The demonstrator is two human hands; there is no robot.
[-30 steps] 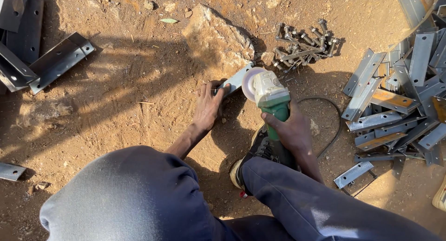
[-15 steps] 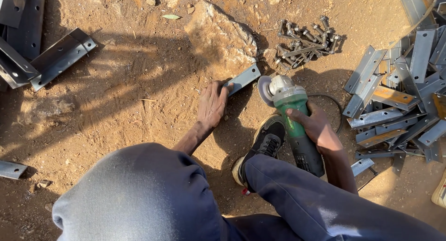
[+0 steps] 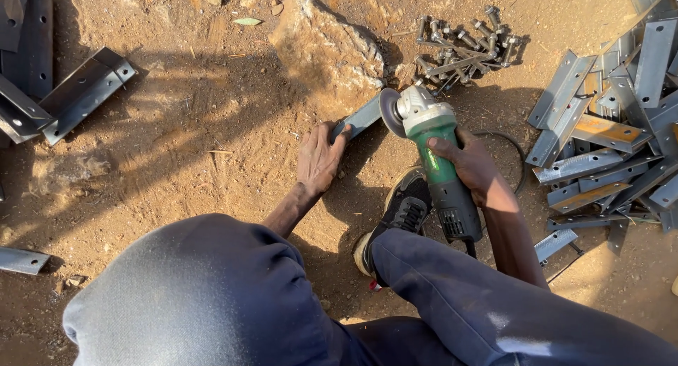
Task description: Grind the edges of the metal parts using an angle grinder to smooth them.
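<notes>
A: Which parts were hidden or cut off?

B: Your knees and trouser legs covered the lower ground. The grinder (image 3: 436, 154) cord ran under your right leg. The bar (image 3: 359, 119) showed only between your fingertips and the disc; its far end lay behind the disc. The plate pile (image 3: 607, 133) ran off the right edge, and the angle irons (image 3: 63, 98) ran off the left edge.

A: How did your hands stand?

B: Your left hand (image 3: 319, 158) lay flat on the ground, fingers together, their tips pressing on the near end of the bar. Your right hand (image 3: 470, 165) was wrapped tightly round the green grinder body, with the disc edge at the bar, just below the rock (image 3: 325, 45).

A: What were the counts?

B: One grinder, one bar under the hand, one rock, one shoe (image 3: 399, 214). The bolts (image 3: 459, 45) lay in one heap, too tangled to count. The plates overlapped too much for a count. One loose plate (image 3: 22, 260) lay at the left, another (image 3: 555, 244) by your right forearm.
</notes>
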